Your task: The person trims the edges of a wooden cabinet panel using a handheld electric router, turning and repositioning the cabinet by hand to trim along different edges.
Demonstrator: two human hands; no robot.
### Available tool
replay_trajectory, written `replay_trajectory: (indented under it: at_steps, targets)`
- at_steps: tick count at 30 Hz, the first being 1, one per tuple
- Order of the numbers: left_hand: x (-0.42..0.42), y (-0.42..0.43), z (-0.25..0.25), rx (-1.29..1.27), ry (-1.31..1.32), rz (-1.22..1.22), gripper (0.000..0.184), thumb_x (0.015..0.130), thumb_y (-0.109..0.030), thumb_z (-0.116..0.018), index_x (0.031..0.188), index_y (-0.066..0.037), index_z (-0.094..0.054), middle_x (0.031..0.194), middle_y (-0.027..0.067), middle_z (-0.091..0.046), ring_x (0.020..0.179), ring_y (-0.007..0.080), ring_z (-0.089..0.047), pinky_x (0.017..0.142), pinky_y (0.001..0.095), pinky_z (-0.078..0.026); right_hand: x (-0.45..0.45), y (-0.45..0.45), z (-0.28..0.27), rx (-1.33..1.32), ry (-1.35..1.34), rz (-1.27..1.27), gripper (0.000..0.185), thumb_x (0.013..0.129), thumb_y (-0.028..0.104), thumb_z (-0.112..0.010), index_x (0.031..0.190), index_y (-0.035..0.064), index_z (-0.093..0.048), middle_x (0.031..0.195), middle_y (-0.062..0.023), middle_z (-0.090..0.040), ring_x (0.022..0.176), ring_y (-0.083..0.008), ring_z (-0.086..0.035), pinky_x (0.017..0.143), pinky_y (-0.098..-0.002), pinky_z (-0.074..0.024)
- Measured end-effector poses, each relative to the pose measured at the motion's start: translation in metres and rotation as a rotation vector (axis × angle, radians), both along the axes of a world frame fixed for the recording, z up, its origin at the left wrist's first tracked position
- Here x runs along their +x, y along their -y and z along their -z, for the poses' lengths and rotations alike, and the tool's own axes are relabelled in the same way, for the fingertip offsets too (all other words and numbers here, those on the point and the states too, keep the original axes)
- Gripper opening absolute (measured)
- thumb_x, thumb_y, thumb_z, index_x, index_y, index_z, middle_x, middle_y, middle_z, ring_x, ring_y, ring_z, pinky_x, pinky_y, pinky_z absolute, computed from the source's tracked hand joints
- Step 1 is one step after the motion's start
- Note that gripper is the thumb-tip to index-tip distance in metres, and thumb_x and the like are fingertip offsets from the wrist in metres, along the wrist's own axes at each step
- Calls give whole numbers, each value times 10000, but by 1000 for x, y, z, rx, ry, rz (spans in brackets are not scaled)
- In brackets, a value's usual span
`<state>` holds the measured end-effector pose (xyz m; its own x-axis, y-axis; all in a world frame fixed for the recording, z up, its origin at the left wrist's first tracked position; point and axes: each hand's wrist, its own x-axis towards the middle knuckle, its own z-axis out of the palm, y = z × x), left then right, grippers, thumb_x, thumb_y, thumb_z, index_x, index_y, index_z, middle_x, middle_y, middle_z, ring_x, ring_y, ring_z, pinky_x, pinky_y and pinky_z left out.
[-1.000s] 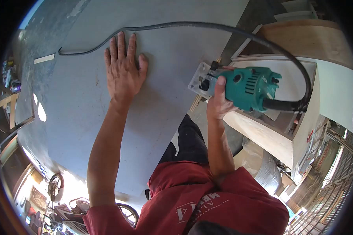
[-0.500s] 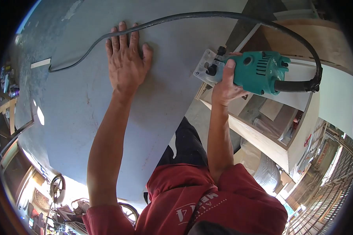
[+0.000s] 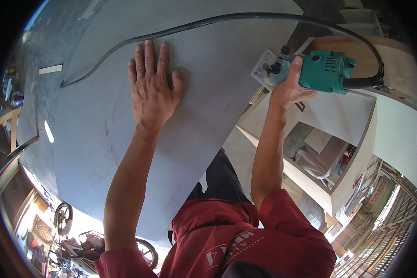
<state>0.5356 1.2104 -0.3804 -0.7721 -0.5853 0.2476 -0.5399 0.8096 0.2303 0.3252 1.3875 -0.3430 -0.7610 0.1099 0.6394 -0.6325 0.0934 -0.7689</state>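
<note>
A large grey board [image 3: 199, 106] spreads out before me. My left hand [image 3: 154, 92] lies flat on it, fingers spread, with nothing held. My right hand [image 3: 292, 88] is wrapped round a teal trim router [image 3: 326, 72], thumb along its near end. The router lies sideways, its clear base [image 3: 264, 68] at the board's right edge. Whether the bit touches the board is hidden. A thick black cord [image 3: 245, 16] leaves the router's back end, arches over the board and runs down past my left fingertips.
A wooden cabinet [image 3: 331, 173] with an opening stands right of the board, holding loose pieces. A small pale strip [image 3: 50, 69] lies at the far left. A motorcycle [image 3: 85, 248] stands at lower left. Metal bars [image 3: 380, 236] line the lower right.
My right hand and the router have moved right and away from me along the board's edge. My left hand sits slightly lower in view, still flat, its fingertips now below the cord.
</note>
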Motion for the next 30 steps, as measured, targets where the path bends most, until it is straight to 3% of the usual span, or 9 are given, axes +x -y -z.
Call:
replay_trajectory:
  at_steps: [2, 12, 14, 21, 23, 30]
  targets:
    - [0, 0, -1, 17, 37, -7, 613, 997, -292, -506, 1589, -171, -407, 1660, 136, -341, 1545, 371, -282, 1264, 537, -227, -18, -1, 4, -44, 29, -29, 351, 813, 97, -835, 1063, -51, -639, 939, -100, -688, 769, -187, -646, 706, -322, -537]
    - [1, 2, -2, 36, 116, -26, 604, 1026, -350, -415, 1609, -198, -369, 1679, 122, -305, 1558, 352, -257, 1272, 529, -210, -105, 14, 9, -143, -84, -79, 367, 802, 81, -841, 1069, -40, -620, 943, -87, -668, 787, -167, -631, 683, -292, -542]
    - [0, 3, -3, 41, 139, -29, 602, 1033, -355, -390, 1615, -205, -360, 1684, 119, -296, 1562, 345, -248, 1273, 527, -207, -117, 16, 8, -101, -35, -68, 314, 828, 80, -785, 1087, -27, -644, 1001, -107, -690, 866, -195, -632, 729, -324, -527]
    - [1, 5, -2, 63, 150, -33, 632, 1009, -329, -399, 1627, -215, -337, 1694, 113, -274, 1570, 336, -232, 1277, 530, -184, -154, 24, 7, -13, -64, -5, 403, 824, 101, -787, 1155, -32, -601, 1062, -110, -659, 876, -201, -617, 730, -336, -525]
    - [2, 6, -2, 66, 172, -36, 652, 992, -318, -416, 1629, -208, -331, 1696, 111, -271, 1573, 330, -227, 1278, 531, -174, -161, 31, 2, -99, -57, -45, 413, 812, 97, -819, 1136, -23, -593, 997, -102, -651, 844, -189, -616, 732, -347, -538]
    - [3, 10, -6, 90, 166, -28, 662, 987, -316, -424, 1628, -178, -330, 1694, 124, -273, 1576, 339, -219, 1276, 533, -166, -202, 43, 1, -154, -49, -85, 393, 809, 80, -810, 1115, -25, -586, 1011, -102, -648, 831, -198, -614, 745, -347, -535]
